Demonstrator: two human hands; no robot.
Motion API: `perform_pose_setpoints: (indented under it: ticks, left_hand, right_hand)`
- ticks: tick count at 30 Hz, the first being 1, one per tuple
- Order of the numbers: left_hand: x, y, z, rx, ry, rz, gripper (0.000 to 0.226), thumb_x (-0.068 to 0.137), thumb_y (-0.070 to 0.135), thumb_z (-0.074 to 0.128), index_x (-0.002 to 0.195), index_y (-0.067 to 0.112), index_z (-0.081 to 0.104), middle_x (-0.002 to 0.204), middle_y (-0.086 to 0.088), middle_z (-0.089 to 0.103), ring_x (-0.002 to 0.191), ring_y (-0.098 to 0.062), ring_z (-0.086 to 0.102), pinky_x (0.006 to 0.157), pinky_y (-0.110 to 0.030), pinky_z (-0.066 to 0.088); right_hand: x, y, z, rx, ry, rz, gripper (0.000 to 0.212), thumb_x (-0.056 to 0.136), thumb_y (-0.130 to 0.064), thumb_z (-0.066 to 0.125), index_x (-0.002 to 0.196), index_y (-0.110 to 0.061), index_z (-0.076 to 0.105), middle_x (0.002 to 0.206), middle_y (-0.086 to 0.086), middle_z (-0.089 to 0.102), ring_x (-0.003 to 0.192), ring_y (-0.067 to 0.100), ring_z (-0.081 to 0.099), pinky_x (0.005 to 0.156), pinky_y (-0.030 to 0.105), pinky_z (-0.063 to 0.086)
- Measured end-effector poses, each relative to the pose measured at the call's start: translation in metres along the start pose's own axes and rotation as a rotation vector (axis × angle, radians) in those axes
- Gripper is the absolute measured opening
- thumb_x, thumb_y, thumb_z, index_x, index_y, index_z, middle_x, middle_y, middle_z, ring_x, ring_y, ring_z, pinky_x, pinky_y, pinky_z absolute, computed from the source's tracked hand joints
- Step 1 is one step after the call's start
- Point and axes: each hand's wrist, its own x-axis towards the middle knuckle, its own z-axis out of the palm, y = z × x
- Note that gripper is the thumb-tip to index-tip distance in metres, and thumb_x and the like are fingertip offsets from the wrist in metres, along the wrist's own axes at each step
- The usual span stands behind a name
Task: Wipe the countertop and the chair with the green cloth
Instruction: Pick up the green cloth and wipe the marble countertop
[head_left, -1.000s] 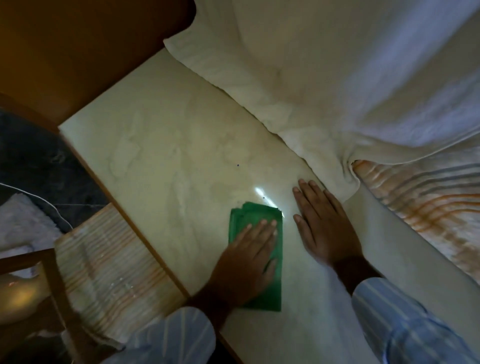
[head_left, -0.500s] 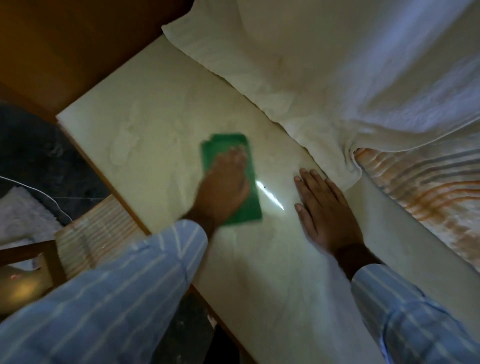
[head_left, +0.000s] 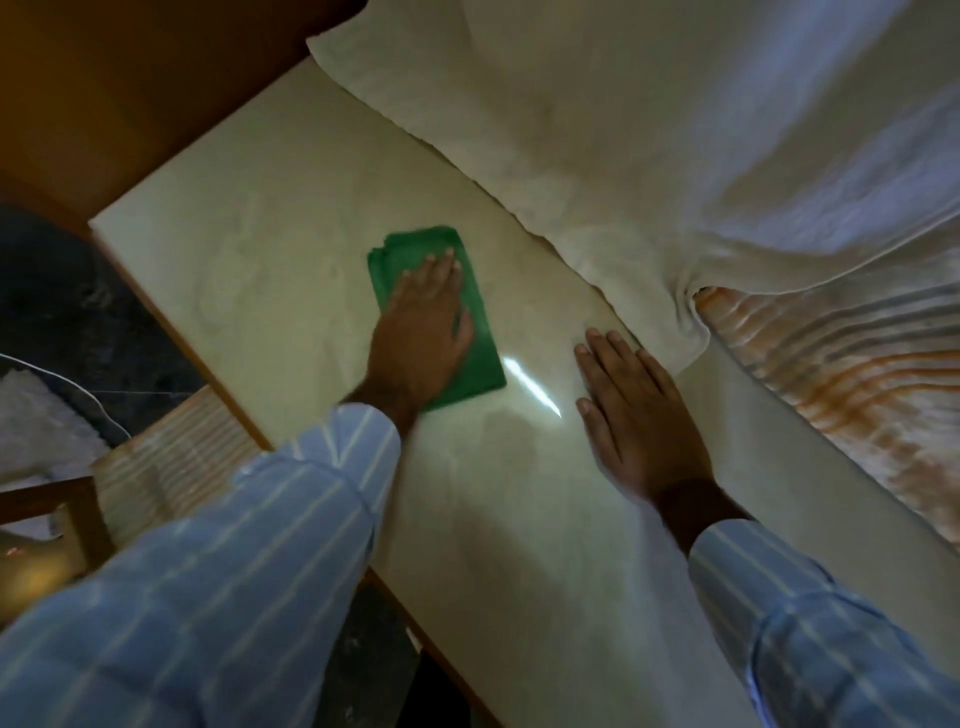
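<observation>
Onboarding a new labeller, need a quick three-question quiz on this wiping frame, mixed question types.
1. True or false: the left hand lies flat on the green cloth.
2. The right hand is: A) holding the cloth, B) resting flat on the countertop, C) lifted in the air.
3. Fill in: a white ____ drapes over the countertop's far edge.

Key: 1 true; 2 B; 3 towel.
</observation>
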Motion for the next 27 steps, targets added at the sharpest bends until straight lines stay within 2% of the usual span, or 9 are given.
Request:
perform_pose_setpoints:
  ticks: [4,7,9,11,13,16,19,23,27]
  left_hand:
    - [-0.086,0.059,0.019,0.043,-0.047,0.424,0.057,0.095,0.022,0.047,0.145,-0.005,0.047,0.152,-0.024,0.046,0.139,-0.039,0.047,0.116,-0.053,0.033]
    - [-0.119,0.058,0.016,0.012,-0.080,0.532,0.056,0.099,0.025,0.048,0.148,-0.001,0.044,0.156,-0.019,0.042,0.145,-0.034,0.041,0.119,-0.050,0.030]
    - [-0.107,0.032,0.019,0.082,-0.039,0.393,0.055,0.097,0.019,0.049,0.148,-0.004,0.044,0.155,-0.021,0.044,0.143,-0.037,0.043,0.116,-0.052,0.033]
    - [-0.078,-0.002,0.019,0.143,0.026,0.156,0.055,0.097,0.017,0.046,0.147,-0.007,0.043,0.153,-0.025,0.044,0.141,-0.041,0.045,0.115,-0.055,0.034]
    - [-0.050,-0.030,0.012,0.150,0.061,-0.082,0.057,0.099,0.020,0.041,0.150,-0.005,0.038,0.157,-0.024,0.039,0.143,-0.039,0.040,0.118,-0.053,0.030]
    - [-0.027,-0.037,0.007,0.156,0.098,-0.289,0.061,0.098,0.025,0.035,0.153,-0.001,0.033,0.161,-0.019,0.033,0.147,-0.034,0.035,0.121,-0.050,0.025]
    - [-0.026,-0.027,0.006,0.133,0.075,-0.343,0.063,0.098,0.029,0.028,0.154,0.001,0.031,0.162,-0.017,0.032,0.147,-0.033,0.034,0.120,-0.049,0.025]
    - [-0.019,-0.046,-0.014,0.061,0.088,-0.321,0.062,0.098,0.034,0.042,0.150,0.000,0.037,0.157,-0.023,0.037,0.143,-0.040,0.037,0.118,-0.049,0.030]
    - [-0.005,-0.070,-0.032,-0.107,0.015,-0.412,0.074,0.102,0.039,0.049,0.158,0.003,0.019,0.161,-0.022,0.030,0.148,-0.038,0.029,0.121,-0.044,0.024]
  right_hand:
    - [0.001,0.000,0.002,0.003,-0.017,-0.001,0.059,0.110,-0.036,0.031,0.165,-0.015,0.028,0.174,0.006,0.026,0.162,0.022,0.023,0.130,0.045,0.025]
    - [0.001,0.000,0.001,-0.003,-0.021,-0.007,0.059,0.110,-0.038,0.028,0.165,-0.015,0.028,0.174,0.007,0.027,0.162,0.023,0.024,0.130,0.046,0.026]
    - [0.001,0.000,0.001,-0.006,-0.015,-0.004,0.059,0.110,-0.037,0.028,0.164,-0.014,0.029,0.173,0.007,0.027,0.162,0.023,0.025,0.129,0.046,0.027]
    - [0.001,-0.001,0.000,-0.003,-0.006,-0.007,0.059,0.109,-0.035,0.030,0.164,-0.014,0.029,0.173,0.007,0.028,0.162,0.023,0.025,0.129,0.046,0.027]
    - [0.001,-0.002,0.000,0.006,0.000,-0.008,0.059,0.109,-0.035,0.030,0.164,-0.014,0.030,0.173,0.007,0.028,0.162,0.023,0.025,0.129,0.047,0.027]
    - [0.001,-0.003,-0.001,0.011,0.005,-0.009,0.058,0.109,-0.035,0.030,0.163,-0.013,0.033,0.172,0.007,0.030,0.161,0.024,0.027,0.128,0.048,0.029]
    - [0.001,-0.003,-0.004,0.017,0.000,-0.013,0.058,0.109,-0.035,0.030,0.162,-0.013,0.035,0.172,0.008,0.031,0.160,0.025,0.029,0.127,0.048,0.029]
    - [0.001,-0.006,-0.007,0.036,0.000,0.006,0.057,0.108,-0.038,0.036,0.159,-0.014,0.041,0.169,0.010,0.037,0.157,0.028,0.034,0.126,0.046,0.030]
    - [0.019,-0.024,-0.007,0.121,-0.034,0.015,0.060,0.105,-0.054,0.044,0.153,-0.019,0.050,0.162,0.016,0.044,0.152,0.035,0.038,0.122,0.049,0.032]
